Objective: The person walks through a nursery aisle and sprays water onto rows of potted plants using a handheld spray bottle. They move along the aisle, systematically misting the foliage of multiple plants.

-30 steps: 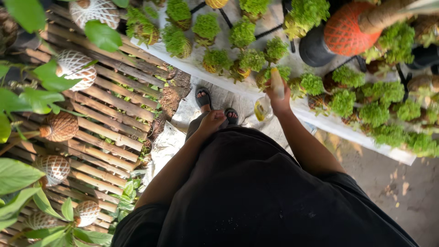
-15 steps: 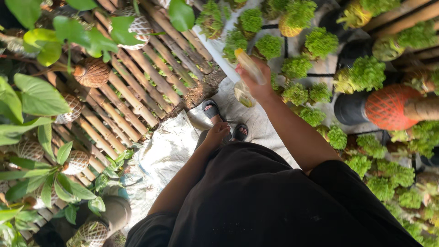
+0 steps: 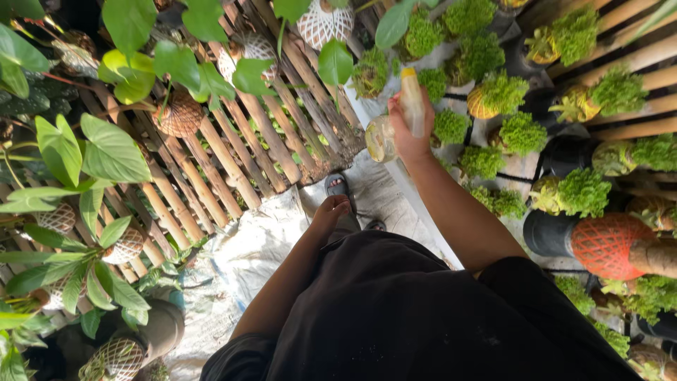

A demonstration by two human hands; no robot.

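My right hand (image 3: 407, 134) is raised and shut on a clear spray bottle (image 3: 384, 135) with a pale yellow trigger head (image 3: 412, 109). It is held out over small pots of bright green moss-like plants (image 3: 482, 161) on a white bench (image 3: 409, 187). My left hand (image 3: 331, 212) hangs by my side with loosely curled fingers and holds nothing. Below it I see my foot in a dark sandal (image 3: 338, 186) on a whitish ground sheet (image 3: 261, 247).
A wooden slatted rack (image 3: 233, 166) on the left carries round netted plant balls (image 3: 178, 114) and broad-leaved green plants (image 3: 106, 152). An orange netted pot (image 3: 606, 243) and black pots (image 3: 546, 233) stand at right, with wooden slats (image 3: 635, 63) behind.
My view has swung to the right, so the rack and plants shifted in frame. My right hand with the bottle has lifted higher over the moss pots. My left hand stays by my side.
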